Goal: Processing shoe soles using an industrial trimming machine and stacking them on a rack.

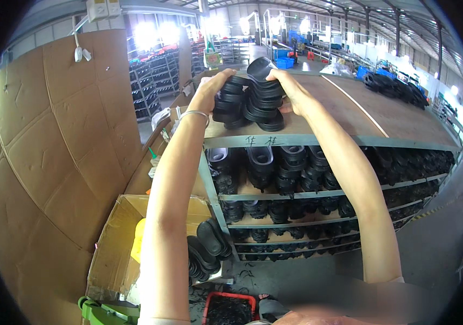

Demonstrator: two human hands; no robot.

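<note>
Two stacks of black shoe soles (265,103) stand side by side, touching, on the top board of a rack (318,108). My left hand (212,89) is closed round the outer side of the left stack (228,105), with the fingers over its upper edge. At the right stack, my right hand (292,93) grips the outer side, thumb near the raised top sole and fingers lower down. That top sole (259,67) tilts up and shows its smooth inner face. The soles hide part of my fingers.
Shelves below hold many black soles (291,162). More soles lie on the rack's far right (396,89). A cardboard panel (53,135) stands at left, above an open carton (109,244). A red crate (230,295) with black scraps sits on the floor, near loose soles (204,252).
</note>
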